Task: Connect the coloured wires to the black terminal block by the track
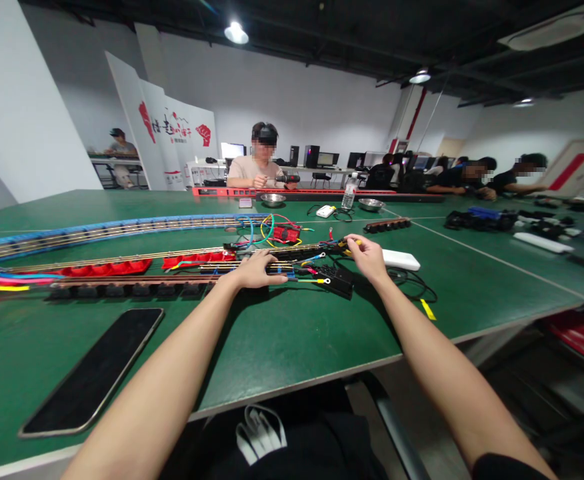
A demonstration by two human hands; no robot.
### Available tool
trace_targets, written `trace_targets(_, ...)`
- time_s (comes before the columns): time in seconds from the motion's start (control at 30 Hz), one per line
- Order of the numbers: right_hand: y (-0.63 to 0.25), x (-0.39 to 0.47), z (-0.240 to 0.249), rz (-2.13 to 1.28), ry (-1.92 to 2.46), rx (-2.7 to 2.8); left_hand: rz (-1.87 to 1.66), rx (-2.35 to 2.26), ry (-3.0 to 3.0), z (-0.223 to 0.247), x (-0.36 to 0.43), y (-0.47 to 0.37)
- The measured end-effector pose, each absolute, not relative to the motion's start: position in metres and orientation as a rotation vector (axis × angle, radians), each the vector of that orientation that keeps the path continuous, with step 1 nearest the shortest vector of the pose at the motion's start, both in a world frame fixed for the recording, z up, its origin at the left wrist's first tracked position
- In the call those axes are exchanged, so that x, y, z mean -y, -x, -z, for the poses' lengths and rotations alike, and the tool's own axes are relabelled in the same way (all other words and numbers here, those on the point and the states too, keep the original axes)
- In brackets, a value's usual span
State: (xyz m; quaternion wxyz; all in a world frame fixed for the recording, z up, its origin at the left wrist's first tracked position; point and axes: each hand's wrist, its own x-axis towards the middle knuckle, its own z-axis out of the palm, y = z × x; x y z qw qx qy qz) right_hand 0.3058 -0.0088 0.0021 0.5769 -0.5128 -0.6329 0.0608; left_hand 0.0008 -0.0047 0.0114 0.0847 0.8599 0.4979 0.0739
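My left hand (255, 271) lies over a rail strip with blue holders (219, 269), thumb and fingers spread, the fingers touching its top. Beyond it runs a dark strip (307, 253) with thin metal bars. At that strip's right end, my right hand (368, 257) pinches thin wires (345, 245); their exact ends are partly hidden by the fingers. Between my hands lie a flat black block (341, 283) and a green-yellow wire (309, 281) with a ring terminal. A blue wire (313, 258) also ends in a ring. Red holders (199, 259) sit behind my left hand.
A phone (97, 373) lies front left. Long blue curved track (97, 230) stretches behind. A white device (401, 260), black cable and yellow tape piece (428, 309) lie right. Farther back are a bottle (349, 193), metal bowls (273, 199) and a seated person (255, 167).
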Motion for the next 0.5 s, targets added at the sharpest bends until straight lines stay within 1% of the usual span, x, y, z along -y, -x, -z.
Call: trace_targets(0.5,-0.3014,0.008,-0.0027,0.124,1.335,1.715,-0.244,-1.463,-2.579,-0.0114,0.0049,-0.0014)
